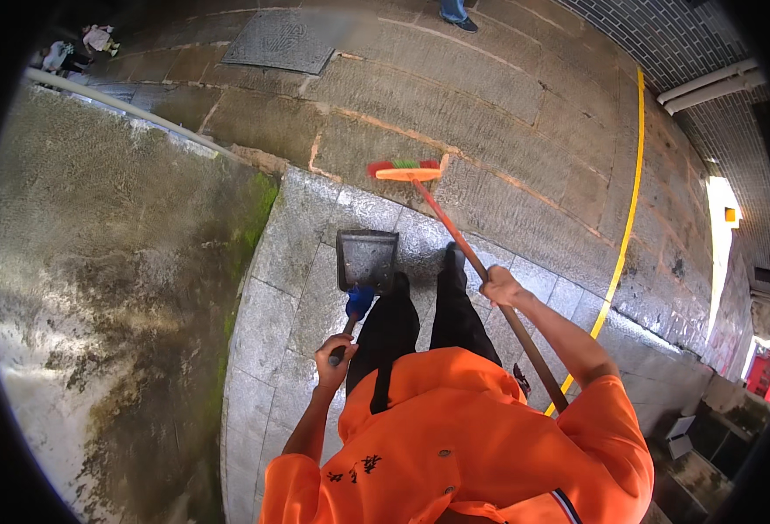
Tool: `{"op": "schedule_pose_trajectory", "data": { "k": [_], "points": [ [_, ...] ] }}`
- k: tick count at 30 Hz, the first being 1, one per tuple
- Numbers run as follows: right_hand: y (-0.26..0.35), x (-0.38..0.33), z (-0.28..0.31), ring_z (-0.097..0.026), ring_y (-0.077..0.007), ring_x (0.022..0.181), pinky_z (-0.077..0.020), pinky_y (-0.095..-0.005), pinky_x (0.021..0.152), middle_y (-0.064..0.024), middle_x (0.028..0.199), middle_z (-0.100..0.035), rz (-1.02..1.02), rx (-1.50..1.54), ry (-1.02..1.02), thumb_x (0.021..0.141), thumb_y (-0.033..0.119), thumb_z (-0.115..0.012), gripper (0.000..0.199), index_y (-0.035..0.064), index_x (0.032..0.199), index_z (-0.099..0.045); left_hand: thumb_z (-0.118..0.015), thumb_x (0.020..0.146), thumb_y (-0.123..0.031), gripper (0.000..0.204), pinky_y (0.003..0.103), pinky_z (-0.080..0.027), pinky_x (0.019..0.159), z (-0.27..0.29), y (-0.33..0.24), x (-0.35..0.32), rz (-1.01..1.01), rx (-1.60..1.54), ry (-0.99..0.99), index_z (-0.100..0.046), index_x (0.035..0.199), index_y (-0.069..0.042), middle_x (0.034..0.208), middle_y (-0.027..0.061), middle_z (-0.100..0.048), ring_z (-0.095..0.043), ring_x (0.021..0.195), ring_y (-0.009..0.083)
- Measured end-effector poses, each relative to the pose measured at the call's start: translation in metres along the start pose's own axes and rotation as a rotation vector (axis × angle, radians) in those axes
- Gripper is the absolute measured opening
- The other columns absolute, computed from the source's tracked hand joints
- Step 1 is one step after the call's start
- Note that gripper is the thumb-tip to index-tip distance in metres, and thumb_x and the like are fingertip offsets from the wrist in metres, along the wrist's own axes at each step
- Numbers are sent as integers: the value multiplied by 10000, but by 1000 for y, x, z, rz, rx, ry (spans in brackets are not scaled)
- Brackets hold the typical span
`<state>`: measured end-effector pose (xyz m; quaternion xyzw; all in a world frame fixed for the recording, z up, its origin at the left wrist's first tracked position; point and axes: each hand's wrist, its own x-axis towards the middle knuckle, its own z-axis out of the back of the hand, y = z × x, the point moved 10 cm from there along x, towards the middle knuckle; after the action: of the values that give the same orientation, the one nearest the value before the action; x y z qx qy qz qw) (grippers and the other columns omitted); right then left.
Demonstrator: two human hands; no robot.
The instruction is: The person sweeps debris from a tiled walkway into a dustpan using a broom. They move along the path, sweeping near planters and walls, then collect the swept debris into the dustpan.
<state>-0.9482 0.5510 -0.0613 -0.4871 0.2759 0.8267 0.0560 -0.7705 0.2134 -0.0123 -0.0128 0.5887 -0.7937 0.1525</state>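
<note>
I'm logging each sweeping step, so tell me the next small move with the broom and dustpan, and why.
Probably draw the broom head back toward the dustpan. The right hand grips the broom's long handle with the head well ahead on the stone paving, while the left hand holds the dustpan's handle, its pan on the ground by the feet. No litter is clear enough to confirm.

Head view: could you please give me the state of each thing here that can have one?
Broom: tilted, bristles on the pavement ahead.
Dustpan: resting on the stone slab, mouth facing forward.
Left hand: closed around the dustpan handle.
Right hand: closed around the broom handle.
Stone slab: wet, mossy at its left edge.
</note>
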Motion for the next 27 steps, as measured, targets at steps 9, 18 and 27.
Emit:
{"op": "schedule_pose_trajectory", "data": {
  "k": [9,18,27],
  "points": [
    [128,191,82,-632,-277,598,-510,-354,585,-238,688,-604,267,119,76,752,108,-460,245,-100,780,-586,-638,688,75,113,280,-447,700,-34,-40,4,205,49,-176,-576,736,-7,848,111,-611,-570,786,180],
    [-39,192,147,-560,-361,975,-454,-426,827,-230,1088,-540,58,-738,73,806,126,-411,304,-35,1014,-564,-643,696,53,89,272,-433,701,-71,-50,24,331,21,-315,-576,713,-3,850,98,-604,-549,786,162],
    [-59,85,257,-579,-376,898,-462,-406,801,-296,918,-570,16,-670,72,790,192,-458,321,-76,900,-597,-649,701,49,99,256,-429,700,-88,-60,60,245,-45,-294,-567,701,-6,833,78,-603,-548,783,141]
  ]
}}
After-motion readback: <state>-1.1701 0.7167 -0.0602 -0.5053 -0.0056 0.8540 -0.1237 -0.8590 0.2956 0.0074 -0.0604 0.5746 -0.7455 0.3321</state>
